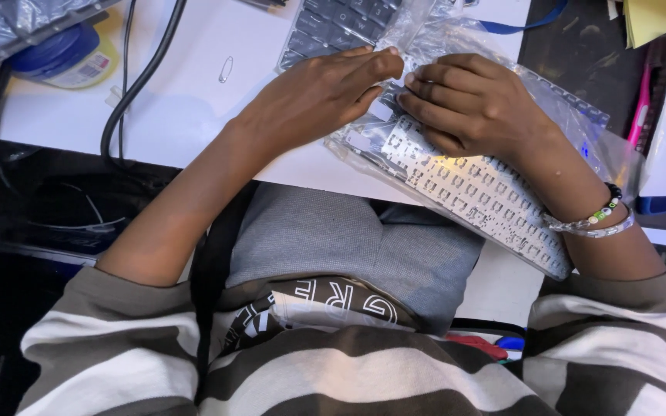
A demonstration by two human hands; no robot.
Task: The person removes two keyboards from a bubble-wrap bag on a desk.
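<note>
Fingers of the left hand (325, 92) and right hand (472, 100) meet, pinched on the clear bag (580, 131) at its upper end. Inside lies a white keyboard plate (472, 189), its long axis running from upper left down to lower right across the white desk's (194, 100) near edge. Beyond it sits a dark keyboard (333, 27). A paperclip (226, 69) and black cables (136, 85) lie left, near a blue jar with a yellow label (67, 54).

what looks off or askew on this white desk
The flat white keyboard panel in a crinkled clear plastic bag lies slanted, its lower end overhanging the white desk edge above the lap. Left hand and right hand press on it.
</note>
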